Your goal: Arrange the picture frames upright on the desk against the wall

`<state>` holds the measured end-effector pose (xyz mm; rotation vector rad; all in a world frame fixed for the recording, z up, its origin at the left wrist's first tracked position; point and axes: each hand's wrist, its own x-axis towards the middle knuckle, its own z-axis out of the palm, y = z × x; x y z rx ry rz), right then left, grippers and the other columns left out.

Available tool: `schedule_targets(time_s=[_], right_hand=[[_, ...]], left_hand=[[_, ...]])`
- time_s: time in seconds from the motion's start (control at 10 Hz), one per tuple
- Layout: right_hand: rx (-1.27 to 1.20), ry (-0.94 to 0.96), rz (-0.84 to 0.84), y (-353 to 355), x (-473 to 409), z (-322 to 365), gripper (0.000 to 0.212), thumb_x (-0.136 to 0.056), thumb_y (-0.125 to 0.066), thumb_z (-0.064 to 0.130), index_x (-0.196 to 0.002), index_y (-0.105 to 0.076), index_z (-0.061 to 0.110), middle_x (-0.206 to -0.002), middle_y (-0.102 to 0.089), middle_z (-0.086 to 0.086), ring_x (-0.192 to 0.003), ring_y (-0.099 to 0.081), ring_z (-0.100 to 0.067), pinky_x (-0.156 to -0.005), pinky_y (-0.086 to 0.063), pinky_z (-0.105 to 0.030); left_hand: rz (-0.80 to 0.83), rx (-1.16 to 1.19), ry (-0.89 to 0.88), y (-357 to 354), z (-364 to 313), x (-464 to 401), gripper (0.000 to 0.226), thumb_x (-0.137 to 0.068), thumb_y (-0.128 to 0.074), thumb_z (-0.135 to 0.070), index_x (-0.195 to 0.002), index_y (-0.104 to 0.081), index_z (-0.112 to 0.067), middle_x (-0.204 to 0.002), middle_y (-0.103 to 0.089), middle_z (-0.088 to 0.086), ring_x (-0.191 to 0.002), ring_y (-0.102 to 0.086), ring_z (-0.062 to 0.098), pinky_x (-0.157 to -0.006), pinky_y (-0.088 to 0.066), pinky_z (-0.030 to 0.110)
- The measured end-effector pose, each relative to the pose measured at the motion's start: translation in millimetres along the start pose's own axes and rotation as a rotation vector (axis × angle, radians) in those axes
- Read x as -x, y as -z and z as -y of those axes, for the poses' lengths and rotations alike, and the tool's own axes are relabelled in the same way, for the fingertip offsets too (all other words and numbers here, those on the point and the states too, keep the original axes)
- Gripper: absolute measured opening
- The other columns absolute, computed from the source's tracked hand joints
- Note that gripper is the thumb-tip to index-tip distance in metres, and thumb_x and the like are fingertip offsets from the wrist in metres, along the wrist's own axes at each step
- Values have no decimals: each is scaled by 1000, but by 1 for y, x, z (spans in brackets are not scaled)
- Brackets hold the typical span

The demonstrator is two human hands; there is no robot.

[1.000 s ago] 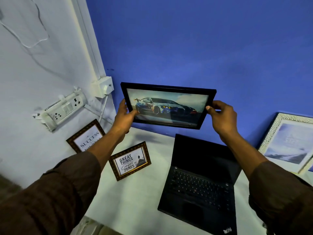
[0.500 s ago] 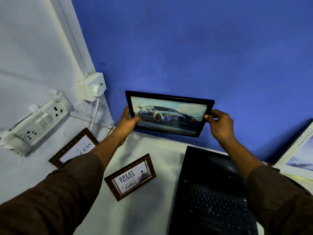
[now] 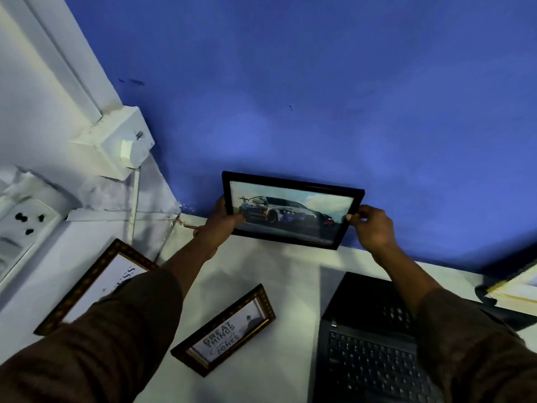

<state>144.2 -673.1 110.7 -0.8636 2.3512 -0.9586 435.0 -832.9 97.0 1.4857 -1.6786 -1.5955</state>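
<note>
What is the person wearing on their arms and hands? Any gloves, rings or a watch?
Both arms wear long, loose sleeves of dark brown cloth, the left sleeve and the right sleeve each ending partway up the forearm. Below them the forearms and wrists are bare. The left hand and right hand wear no gloves, and no ring, watch or bracelet shows.
</note>
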Motion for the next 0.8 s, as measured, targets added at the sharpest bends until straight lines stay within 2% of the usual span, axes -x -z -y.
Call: schedule_targets(time_s=[0.1,0.3,0.4,0.6,0.8], right_hand=[[30,-23,11,-12,-14,-2,25,-92,-68,24,-106,-70,4,-100,-71,-12,-95,-65,-29,-77,-39,-26],[30,-63,38,-25,-24,-10,29,-91,-69,24,-112,-71,4,-109,-73,-15,-99,-66,-30,-79,-41,-26],[39,-69,44,-27,-25,-14,31,-90,-70,24,-114,-71,4,-111,-73,-14,-103,-66,-32,-81,-42,-27],[38,-80,90,-23,-19,-12,36,-88,-72,28,-117,-69,7,-115,-72,-11,-98,-64,-25,-80,-40,-25],[73,-91,54,-15,-6,-3,53,-88,-72,34,-131,-59,6,-128,-66,-13,-116,-61,-31,-90,-43,-30]], left_hand=[[-13,6,40,1,1,-15,59,-92,-60,-7,-146,-39,-17,-141,-53,8,-124,-52,25,-103,-43,37],[22,-10,90,-1,14,-32,60,-92,-61,-9,-147,-37,-15,-141,-52,9,-114,-51,21,-93,-42,34],[24,-5,105,-3,18,-34,61,-92,-62,-9,-148,-36,-15,-142,-51,8,-119,-52,23,-94,-42,34],[18,-33,106,-7,9,-26,65,-93,-60,-7,-150,-31,-16,-145,-47,5,-131,-47,27,-94,-40,31],[-49,-86,77,-17,-11,7,66,-95,-59,-9,-152,-27,-13,-155,-39,11,-140,-40,29,-93,-33,26]])
